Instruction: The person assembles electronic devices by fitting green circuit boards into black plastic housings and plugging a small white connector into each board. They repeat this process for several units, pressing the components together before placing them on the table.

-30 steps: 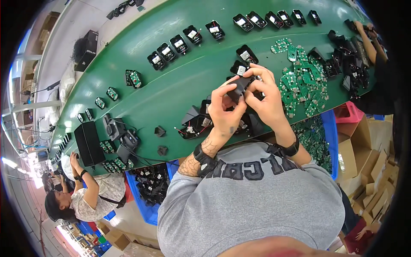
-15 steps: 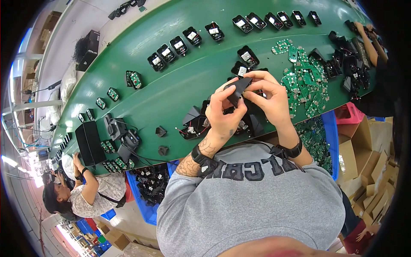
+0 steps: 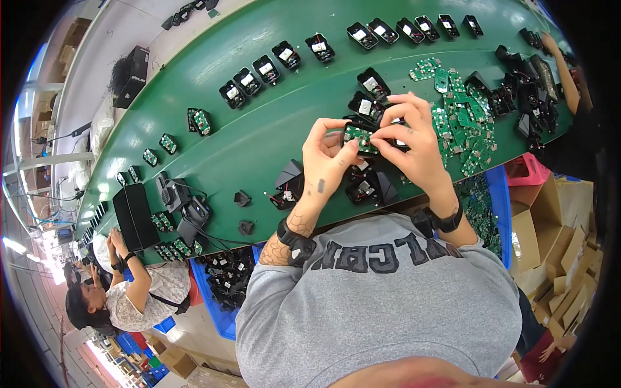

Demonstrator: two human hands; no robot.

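My left hand (image 3: 325,158) grips a black plastic housing with a green circuit board (image 3: 357,134) facing up in it, thumb across the board's near edge. At the board's right edge, my right hand (image 3: 414,145) has thumb and forefinger pinched together; anything between those fingertips is too small to make out. Just beyond the hands sit open black housings (image 3: 365,107) with white parts inside. Below the hands, another black housing (image 3: 363,189) with wires rests on the green table (image 3: 272,145). To the right lies a heap of green circuit boards (image 3: 462,126).
Rows of open black housings (image 3: 266,68) line the far side. Left stand a black box (image 3: 136,216) and a dark cabled device (image 3: 194,213). Blue bins (image 3: 223,317) are below the table edge. A co-worker (image 3: 132,291) sits left; another person's arm (image 3: 566,81) reaches in at right.
The black housing has turned in my hands, so the circuit board in it now shows. My right fingers have moved to the board's edge.
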